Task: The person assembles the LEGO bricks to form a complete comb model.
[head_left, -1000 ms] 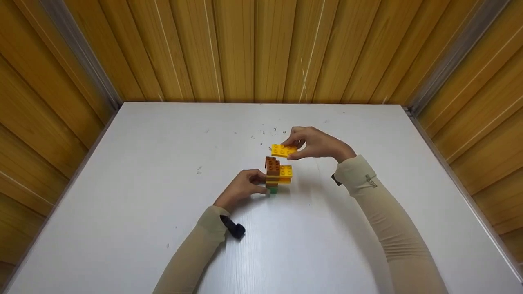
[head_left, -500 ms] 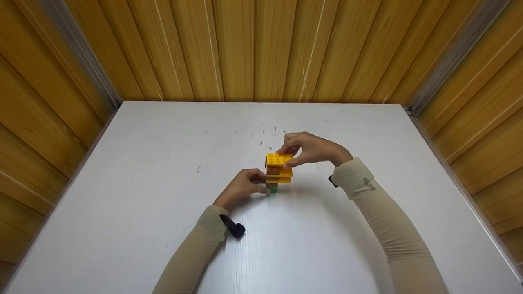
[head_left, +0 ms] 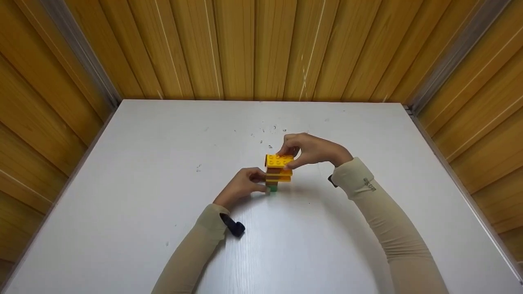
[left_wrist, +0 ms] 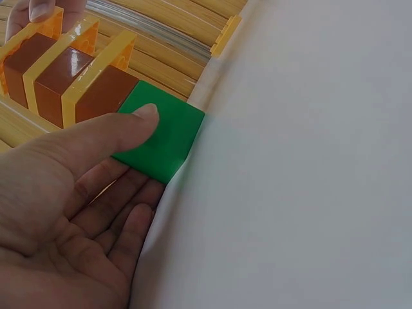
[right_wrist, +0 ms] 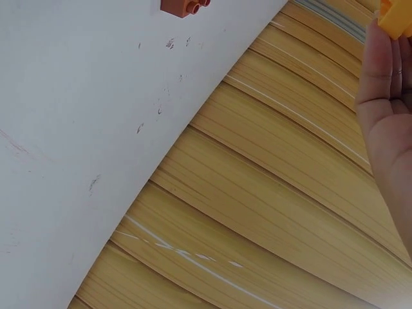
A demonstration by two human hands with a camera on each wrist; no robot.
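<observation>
A tower of toy building bricks stands upright on the white table, brown bricks (left_wrist: 61, 74) alternating with yellow plates (left_wrist: 106, 64) that jut to the right. At its foot is a green brick (left_wrist: 161, 122). My left hand (head_left: 242, 187) grips this green brick, thumb on one face and fingers behind it. Across the tower's top lies a yellow studded plate (head_left: 274, 161), pinched between the thumb and fingers of my right hand (head_left: 312, 149). In the right wrist view, only part of the right hand and a yellow corner show.
A loose yellow piece (left_wrist: 225, 35) lies on the table past the tower in the left wrist view. Part of a brown brick (right_wrist: 177, 6) shows at the right wrist view's top. Wood-patterned walls (head_left: 237, 49) enclose the white table (head_left: 122, 163) at back and sides.
My right hand has brought the yellow plate left and down from above the tower onto its top brown brick. The left hand has kept its hold at the base.
</observation>
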